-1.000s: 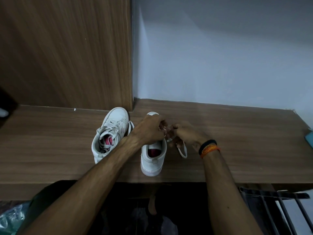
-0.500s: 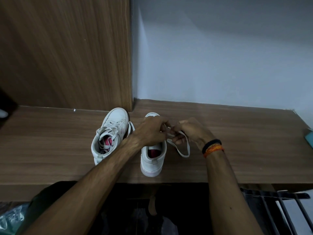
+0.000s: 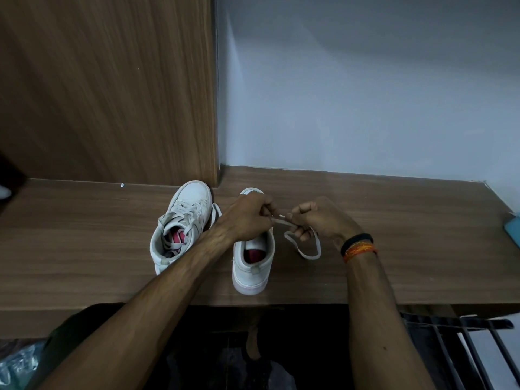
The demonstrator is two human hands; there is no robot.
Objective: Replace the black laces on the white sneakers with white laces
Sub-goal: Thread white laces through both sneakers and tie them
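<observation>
Wood-grain bench (image 3: 394, 249) runs across the frame, its front edge toward the viewer. Behind it on the left stands a wooden panel (image 3: 107, 88); on the right, a pale wall (image 3: 365, 88).

Both forearms reach in from the lower edge and meet over the bench near its middle.

Left shoe (image 3: 180, 229): white, on the bench, toe close to the base of the panel. It is fully laced in white, with a pink insole visible in the opening.

Right shoe (image 3: 253, 260): white, on the bench just beside the left shoe, heel toward the viewer, toe away. A red insole shows in the opening. The forward part of its upper is hidden under the left hand, so the state of its eyelets cannot be determined.

Left hand (image 3: 247, 218): positioned over the right shoe's upper, fingers curled, grip closed on the white lace (image 3: 305, 253) at its near end.

Right hand (image 3: 323, 220): just beside the left, to the right of the right shoe, fingers curled, grip closed on the same lace. A short taut length of lace spans the gap between the two hands. Below the right hand the lace hangs in a loop that lies on the bench, beside the right shoe.

Right wrist carries a black band (image 3: 357, 240) and an orange thread (image 3: 361, 249) directly beside it.

A teal item (image 3: 512, 232) sits at the bench's far right edge, cut off by the frame.
</observation>
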